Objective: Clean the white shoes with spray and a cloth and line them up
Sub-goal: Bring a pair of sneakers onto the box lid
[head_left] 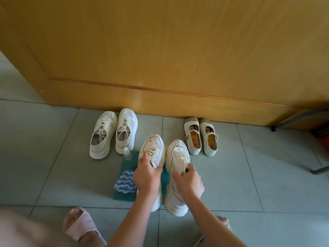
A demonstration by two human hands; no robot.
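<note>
Bottom-left corner: a blurred pale mass, can't make it out. Beside it is your foot in a pink slipper (81,223), heel cut off by the frame edge.

Left, near the base of the wooden door (160,50): one pair of white lace-up sneakers (103,134), side by side, toes to the door. Touching it or not, hard to say.

Just right of that pair's heels, one small clear spray bottle (127,153) stands upright at the corner of the green mat (128,166); label unreadable. One blue-and-white wavy cloth (124,181) lies crumpled on the mat's left edge. The mat is mostly covered.

Centre: your left hand (146,175) grips the left chunky shoe (153,148), fingers curled round its collar. Your right hand (188,180) grips the right chunky shoe (178,157) the same way. Both shoes sit over the mat, just beside each other, toes toward the door. Can't tell if the soles rest on it.

Right: one pair of strapped flats (193,138) at the door's base, patterned insoles. A second slipper (223,221) is mostly hidden behind your right forearm. Far right: dark metal legs (320,169), cut off.

Count: six white shoes in three pairs, one bottle, one cloth, one mat.
</note>
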